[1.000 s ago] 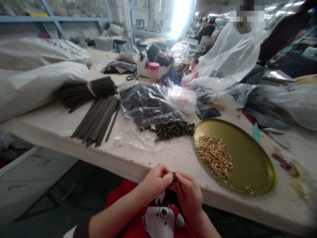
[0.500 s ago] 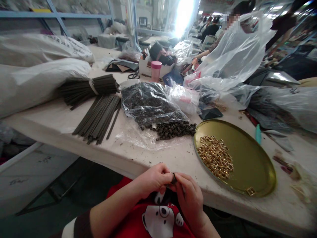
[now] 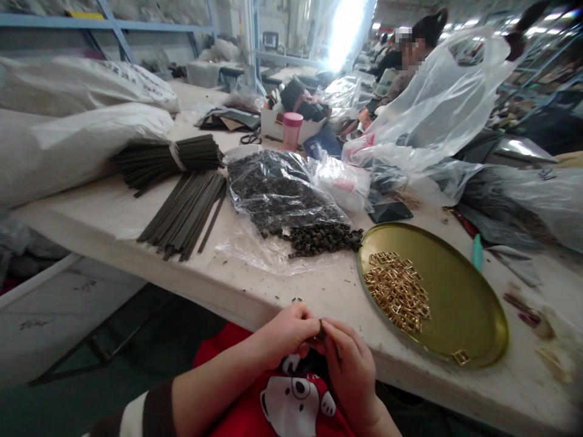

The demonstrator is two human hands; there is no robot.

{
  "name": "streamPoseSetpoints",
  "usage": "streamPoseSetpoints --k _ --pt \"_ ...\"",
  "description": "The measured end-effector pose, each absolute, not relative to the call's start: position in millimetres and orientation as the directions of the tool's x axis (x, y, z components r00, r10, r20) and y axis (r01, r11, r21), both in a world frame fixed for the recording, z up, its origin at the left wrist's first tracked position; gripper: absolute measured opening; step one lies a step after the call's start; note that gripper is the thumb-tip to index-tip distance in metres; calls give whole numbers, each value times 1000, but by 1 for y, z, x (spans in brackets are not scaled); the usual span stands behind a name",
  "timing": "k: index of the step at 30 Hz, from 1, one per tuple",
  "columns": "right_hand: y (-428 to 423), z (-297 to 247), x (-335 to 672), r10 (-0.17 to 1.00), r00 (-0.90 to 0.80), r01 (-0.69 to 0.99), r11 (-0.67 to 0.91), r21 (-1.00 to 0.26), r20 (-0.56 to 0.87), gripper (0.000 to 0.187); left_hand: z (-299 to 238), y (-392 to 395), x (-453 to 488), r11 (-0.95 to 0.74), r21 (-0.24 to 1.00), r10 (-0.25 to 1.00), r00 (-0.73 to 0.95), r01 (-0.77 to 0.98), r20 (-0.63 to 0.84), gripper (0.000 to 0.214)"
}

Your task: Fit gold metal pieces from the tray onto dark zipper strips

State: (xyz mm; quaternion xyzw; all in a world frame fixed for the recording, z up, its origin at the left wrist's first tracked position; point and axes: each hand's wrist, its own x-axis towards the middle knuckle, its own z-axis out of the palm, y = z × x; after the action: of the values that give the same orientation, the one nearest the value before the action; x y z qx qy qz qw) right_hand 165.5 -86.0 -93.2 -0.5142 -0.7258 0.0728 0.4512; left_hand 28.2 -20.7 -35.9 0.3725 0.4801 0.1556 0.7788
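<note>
My left hand (image 3: 294,331) and my right hand (image 3: 351,358) meet at the table's front edge, above my lap. Between their fingertips they pinch a small dark strip (image 3: 321,331), mostly covered by the fingers; its full shape cannot be made out. To the right of my hands, gold metal buckles (image 3: 398,291) lie heaped on a round gold tray (image 3: 464,291), with one or two apart near its front rim. Short dark loops (image 3: 319,240) spill from a clear plastic bag (image 3: 282,188) beyond my hands.
Long dark strips (image 3: 184,212) lie loose at the left, below a tied bundle (image 3: 173,156). White sacks (image 3: 86,145) fill the far left. Farther back are a pink-lidded jar (image 3: 292,130), scissors (image 3: 250,137) and a dark flat object (image 3: 390,210). Another person (image 3: 410,54) sits beyond a plastic bag (image 3: 437,115).
The view has shifted slightly, so the table's contents sit a little farther right. Both hands keep their pinch on the dark strip, with small finger movement. The person opposite has changed posture.
</note>
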Motion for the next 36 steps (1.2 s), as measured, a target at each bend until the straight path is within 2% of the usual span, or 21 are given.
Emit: streamPoseSetpoints --k 5,9,13,17,23,29,33,36 --pt "-84 -83 159 907 -31 572 360 -737 419 33 -40 -21 26 648 755 655 435 99 -618 11" --pt "-83 -82 157 931 60 505 283 -816 360 24 -41 -24 24 598 793 687 432 121 -584 15" --pt "-81 -83 156 933 119 477 247 -844 341 17 -41 -28 22 579 807 699 443 110 -562 20" --pt "-81 -83 155 926 165 478 227 -849 340 13 -38 -30 21 580 806 688 457 120 -564 14" --pt "-83 -85 153 922 218 449 196 -872 319 7 -32 -31 20 453 869 726 482 201 -490 16" --pt "-84 -80 156 900 154 547 266 -794 408 12 -33 -32 18 309 913 766 500 266 -405 24" --pt "-85 -76 157 864 30 644 367 -671 502 24 -33 -32 17 308 908 769 488 285 -414 22" --pt "-86 -78 157 843 2 697 385 -605 538 27 -33 -31 17 312 903 762 491 294 -423 21"
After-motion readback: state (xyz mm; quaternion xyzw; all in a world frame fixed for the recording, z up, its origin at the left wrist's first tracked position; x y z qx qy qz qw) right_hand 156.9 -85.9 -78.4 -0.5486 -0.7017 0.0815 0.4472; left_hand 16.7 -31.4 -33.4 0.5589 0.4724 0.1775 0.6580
